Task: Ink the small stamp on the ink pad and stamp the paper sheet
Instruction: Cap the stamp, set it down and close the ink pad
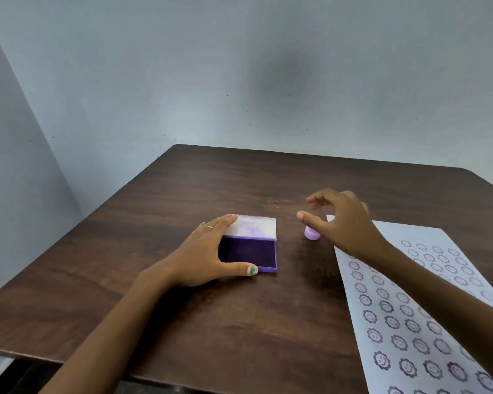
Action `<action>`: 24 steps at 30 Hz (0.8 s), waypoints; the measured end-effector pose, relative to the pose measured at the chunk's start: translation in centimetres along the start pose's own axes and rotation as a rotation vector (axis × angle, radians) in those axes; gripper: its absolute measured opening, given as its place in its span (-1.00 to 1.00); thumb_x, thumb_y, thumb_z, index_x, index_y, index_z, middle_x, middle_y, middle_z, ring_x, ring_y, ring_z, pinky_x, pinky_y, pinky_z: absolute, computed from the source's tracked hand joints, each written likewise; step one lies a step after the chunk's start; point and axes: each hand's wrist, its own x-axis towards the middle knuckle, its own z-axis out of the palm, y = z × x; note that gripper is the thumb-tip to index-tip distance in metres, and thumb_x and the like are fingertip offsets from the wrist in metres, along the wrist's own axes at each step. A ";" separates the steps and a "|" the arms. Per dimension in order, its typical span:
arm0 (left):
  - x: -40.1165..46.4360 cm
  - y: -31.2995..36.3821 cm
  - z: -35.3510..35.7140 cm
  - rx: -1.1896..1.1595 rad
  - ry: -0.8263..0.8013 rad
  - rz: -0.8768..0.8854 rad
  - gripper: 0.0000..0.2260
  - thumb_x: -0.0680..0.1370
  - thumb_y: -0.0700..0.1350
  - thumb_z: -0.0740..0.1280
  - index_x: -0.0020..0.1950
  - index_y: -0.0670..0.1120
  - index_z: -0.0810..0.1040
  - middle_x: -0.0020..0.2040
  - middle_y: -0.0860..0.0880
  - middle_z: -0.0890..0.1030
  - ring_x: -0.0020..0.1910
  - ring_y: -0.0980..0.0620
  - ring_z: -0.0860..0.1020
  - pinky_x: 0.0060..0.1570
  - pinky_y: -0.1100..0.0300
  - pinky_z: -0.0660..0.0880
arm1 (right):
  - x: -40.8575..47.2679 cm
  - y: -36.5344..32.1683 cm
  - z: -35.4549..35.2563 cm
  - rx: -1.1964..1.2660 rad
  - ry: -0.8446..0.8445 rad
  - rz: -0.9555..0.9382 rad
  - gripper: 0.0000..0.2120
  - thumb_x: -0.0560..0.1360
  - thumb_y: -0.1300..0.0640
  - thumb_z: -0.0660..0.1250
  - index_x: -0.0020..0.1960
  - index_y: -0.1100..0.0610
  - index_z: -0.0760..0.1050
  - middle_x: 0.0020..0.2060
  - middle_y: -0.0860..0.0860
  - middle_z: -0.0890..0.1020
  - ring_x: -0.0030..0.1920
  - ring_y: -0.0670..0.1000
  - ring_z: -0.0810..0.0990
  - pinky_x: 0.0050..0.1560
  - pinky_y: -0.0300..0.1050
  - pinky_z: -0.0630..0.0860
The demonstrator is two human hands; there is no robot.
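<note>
A purple ink pad (256, 253) lies open on the dark wooden table (239, 189), its white lid tipped back. My left hand (208, 251) rests against the pad's left side, thumb on its front edge and fingers touching the lid. The small lilac stamp (311, 233) stands on the table to the right of the pad. My right hand (339, 217) hovers just above the stamp with fingers spread and curled, holding nothing. The white paper sheet (427, 314) lies at the right, covered with several rows of purple smiley-flower prints.
A pale blue wall rises behind the table, and another wall closes the left side. The table's front edge runs along the bottom left of the view. My right forearm crosses over the paper sheet.
</note>
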 end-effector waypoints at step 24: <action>0.4 -0.9 -0.2 -0.170 0.028 0.020 0.08 0.22 0.30 0.49 0.51 0.19 -0.15 0.43 0.21 0.21 0.39 0.19 0.20 0.31 0.24 0.21 | 6.0 -6.2 2.0 0.027 -0.527 -0.073 -0.88 0.48 0.23 0.29 -0.06 0.21 0.59 -0.10 0.08 0.63 -0.18 -0.06 0.51 -0.32 -0.35 0.34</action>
